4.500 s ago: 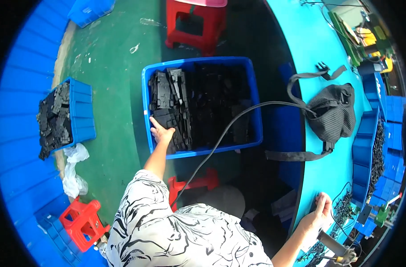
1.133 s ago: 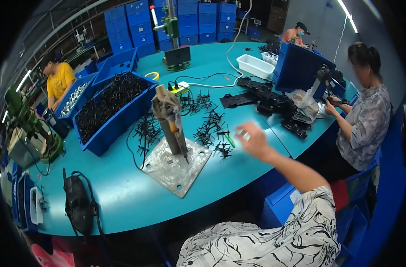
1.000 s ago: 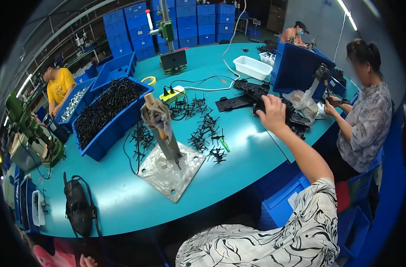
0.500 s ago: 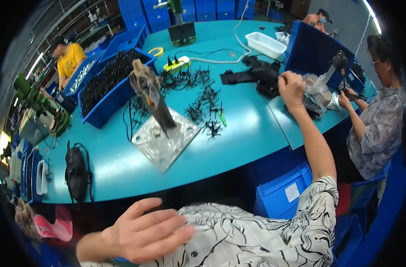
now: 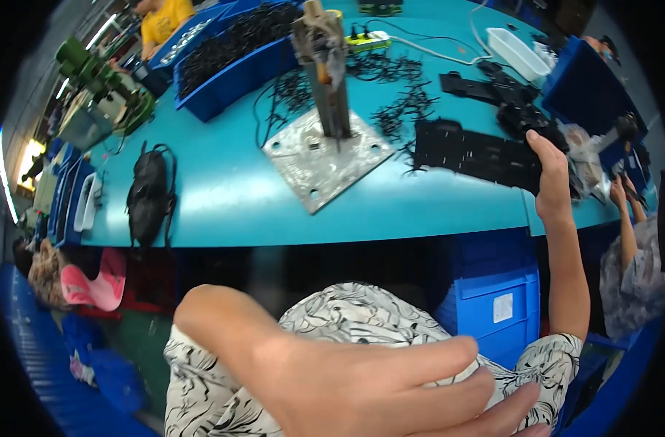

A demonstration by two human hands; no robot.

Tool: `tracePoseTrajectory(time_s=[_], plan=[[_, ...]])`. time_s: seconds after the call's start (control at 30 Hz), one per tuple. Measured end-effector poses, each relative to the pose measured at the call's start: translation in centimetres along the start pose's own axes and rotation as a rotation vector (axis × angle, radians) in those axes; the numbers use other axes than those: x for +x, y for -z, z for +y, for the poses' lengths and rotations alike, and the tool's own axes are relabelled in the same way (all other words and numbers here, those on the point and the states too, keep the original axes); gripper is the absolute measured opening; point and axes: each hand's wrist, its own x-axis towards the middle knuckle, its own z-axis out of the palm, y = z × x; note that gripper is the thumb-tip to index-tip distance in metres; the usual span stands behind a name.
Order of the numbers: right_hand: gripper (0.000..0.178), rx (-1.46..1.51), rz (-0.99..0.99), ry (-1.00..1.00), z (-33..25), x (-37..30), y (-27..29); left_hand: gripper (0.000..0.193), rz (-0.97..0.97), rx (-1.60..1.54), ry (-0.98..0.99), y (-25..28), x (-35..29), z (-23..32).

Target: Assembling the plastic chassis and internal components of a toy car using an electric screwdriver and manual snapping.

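My right hand (image 5: pixel 555 178), at the right of the turquoise table (image 5: pixel 223 211), grips one end of a flat black plastic panel (image 5: pixel 474 154). The panel stretches leftward from the fingers, just above the tabletop. Behind it lie more black plastic parts (image 5: pixel 518 102), partly hidden. Low in front of my shirt is my left hand (image 5: pixel 391 386), with fingers apart and nothing in it. A metal stand with a square base plate (image 5: pixel 296 171) and a wrapped upright post (image 5: pixel 329 80) stands left of the panel. Small black branching pieces (image 5: pixel 402 105) are scattered behind the stand and panel.
A blue bin (image 5: pixel 238 84) full of black pieces stands at the back left, near a green machine (image 5: pixel 103 95). A black strapped object (image 5: pixel 150 197) lies near the left front edge. The back holds a power strip (image 5: pixel 369 40) and white tray (image 5: pixel 518 52). Co-worker's hands (image 5: pixel 624 193) are at right.
My right hand has picked up the black panel and brought it nearer. My left hand has moved right across my front. The whole view has shifted, showing more of the floor.
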Motion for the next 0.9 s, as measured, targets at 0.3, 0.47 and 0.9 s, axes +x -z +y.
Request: tracePoseTrajectory(time_s=[0.3,0.47,0.9], plan=[[0.03,-0.096,-0.425,-0.305,3.5,-0.7,-5.7,0.029,0.214,0.307,0.776,-0.4,-12.8,-7.6],[0.035,-0.124,-0.54,-0.462,5.4,-1.7,-9.1,0.037,0.442,-0.507,1.289,-1.6,-16.5,-9.4],[0.023,-0.745,-0.212,0.538,10.1,-1.5,-9.1,0.03,0.818,-0.967,1.461,-4.9,-23.9,-7.5]])
